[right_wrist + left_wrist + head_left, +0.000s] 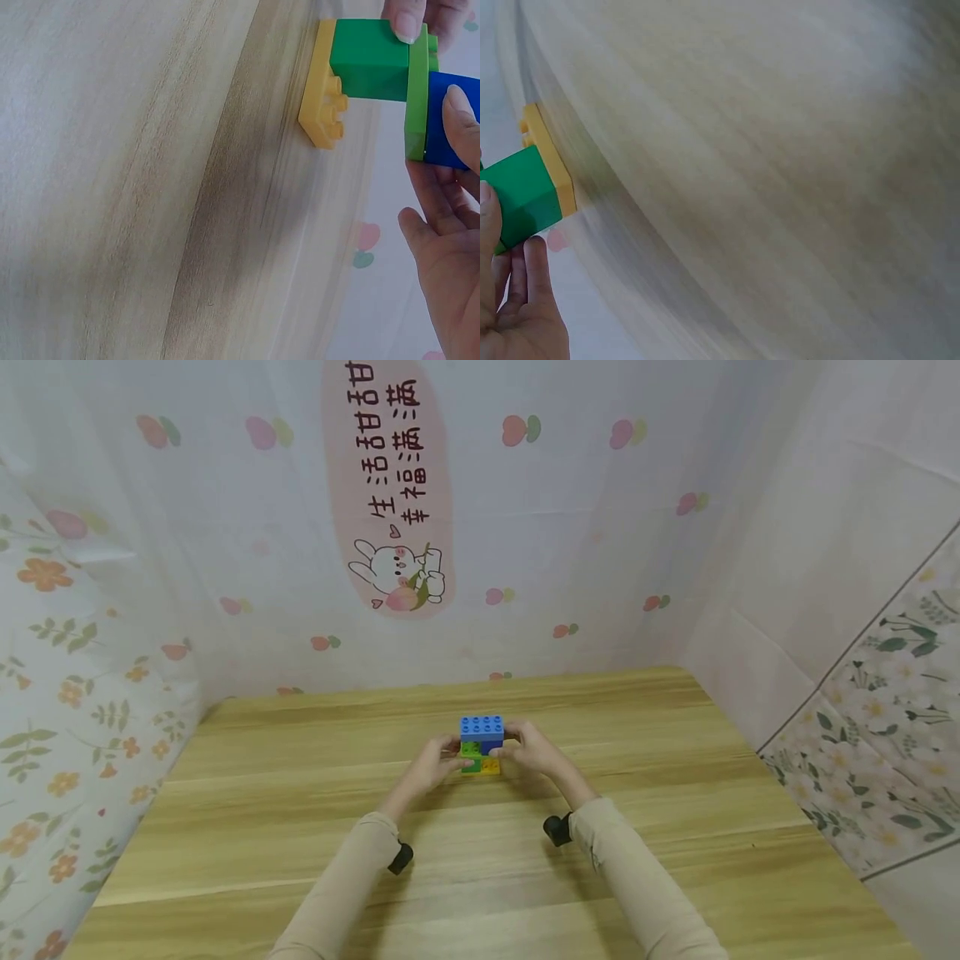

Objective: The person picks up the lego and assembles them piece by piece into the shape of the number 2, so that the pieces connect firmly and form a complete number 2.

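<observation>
A small stack of toy building blocks stands on the wooden table between both hands. Lowest is a flat yellow block (318, 86), with studs showing on one half and a green block (369, 60) on the other. Above that comes a thin light green block (416, 112), then a dark blue block (441, 131) on its right part. A studded lighter blue block (482, 735) tops the stack. My left hand (431, 764) grips the green block from the left, thumb in front. From the right, my right hand (532, 750) pinches the dark blue block, thumb on its front face.
The wooden table (300, 827) reaches back to a patterned cloth wall (585, 527) with a rabbit drawing. Flowered cloths (82, 718) hang along the sides. Each wrist wears a small black device, such as the right one's black camera (557, 830).
</observation>
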The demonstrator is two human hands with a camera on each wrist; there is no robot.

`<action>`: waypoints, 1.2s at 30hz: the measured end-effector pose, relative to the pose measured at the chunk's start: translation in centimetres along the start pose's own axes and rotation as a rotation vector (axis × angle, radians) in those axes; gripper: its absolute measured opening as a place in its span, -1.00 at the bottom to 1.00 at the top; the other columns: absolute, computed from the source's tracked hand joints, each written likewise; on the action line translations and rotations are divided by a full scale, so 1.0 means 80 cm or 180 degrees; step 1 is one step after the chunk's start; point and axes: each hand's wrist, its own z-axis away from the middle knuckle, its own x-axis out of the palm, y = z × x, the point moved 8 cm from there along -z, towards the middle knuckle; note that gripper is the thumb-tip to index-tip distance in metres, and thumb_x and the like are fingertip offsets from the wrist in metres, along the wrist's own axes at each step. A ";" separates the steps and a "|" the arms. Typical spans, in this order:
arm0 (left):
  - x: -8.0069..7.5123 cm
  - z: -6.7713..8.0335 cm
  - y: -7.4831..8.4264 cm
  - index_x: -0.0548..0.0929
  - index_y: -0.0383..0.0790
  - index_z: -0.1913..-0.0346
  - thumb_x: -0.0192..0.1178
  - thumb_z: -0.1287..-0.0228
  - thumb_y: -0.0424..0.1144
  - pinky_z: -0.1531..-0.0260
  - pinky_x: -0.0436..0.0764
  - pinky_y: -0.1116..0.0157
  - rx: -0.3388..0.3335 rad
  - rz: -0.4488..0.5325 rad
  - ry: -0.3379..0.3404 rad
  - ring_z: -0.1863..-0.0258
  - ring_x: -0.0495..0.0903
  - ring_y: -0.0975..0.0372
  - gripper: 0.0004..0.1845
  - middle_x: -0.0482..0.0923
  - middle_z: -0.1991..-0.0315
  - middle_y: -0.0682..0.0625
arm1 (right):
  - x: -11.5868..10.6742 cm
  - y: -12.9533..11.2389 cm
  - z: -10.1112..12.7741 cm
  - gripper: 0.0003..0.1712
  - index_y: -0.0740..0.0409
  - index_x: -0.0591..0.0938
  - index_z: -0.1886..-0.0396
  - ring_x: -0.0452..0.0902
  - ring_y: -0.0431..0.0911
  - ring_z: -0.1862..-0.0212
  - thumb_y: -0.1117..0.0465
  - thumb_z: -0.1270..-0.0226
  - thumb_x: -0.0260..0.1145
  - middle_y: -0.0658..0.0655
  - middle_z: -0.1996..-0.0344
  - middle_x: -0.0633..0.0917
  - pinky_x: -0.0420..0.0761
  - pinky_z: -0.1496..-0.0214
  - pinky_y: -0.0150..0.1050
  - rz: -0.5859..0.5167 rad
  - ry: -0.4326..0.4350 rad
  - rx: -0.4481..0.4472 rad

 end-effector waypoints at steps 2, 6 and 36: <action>0.000 0.002 -0.001 0.51 -0.38 -0.06 0.21 -0.16 -0.34 -0.15 0.46 0.07 -0.0026 0.0012 0.0011 -0.06 0.49 -0.03 -0.61 0.52 0.00 -0.24 | 0.001 0.001 0.001 -0.65 0.39 0.55 0.02 0.45 0.18 -0.11 0.36 -0.19 0.26 0.33 0.01 0.57 0.37 -0.26 0.06 0.0008 0.0044 0.0001; 0.002 0.011 -0.010 0.55 -0.35 -0.02 0.26 -0.13 -0.29 -0.10 0.50 0.07 -0.0248 -0.0027 -0.0023 -0.06 0.50 -0.04 -0.62 0.56 0.01 -0.21 | 0.010 0.004 0.011 -0.65 0.34 0.55 0.00 0.42 0.17 -0.15 0.34 -0.20 0.25 0.30 -0.03 0.57 0.35 -0.27 0.09 0.0033 0.0049 0.0130; -0.001 -0.002 0.003 0.56 -0.35 -0.04 0.22 -0.16 -0.29 0.07 0.62 0.21 -0.0170 -0.0188 -0.0156 0.02 0.59 0.03 -0.62 0.59 0.03 -0.23 | 0.005 0.005 0.003 -0.62 0.31 0.53 -0.03 0.38 0.19 -0.19 0.28 -0.22 0.24 0.28 -0.02 0.51 0.34 -0.29 0.05 0.0272 0.0134 0.0217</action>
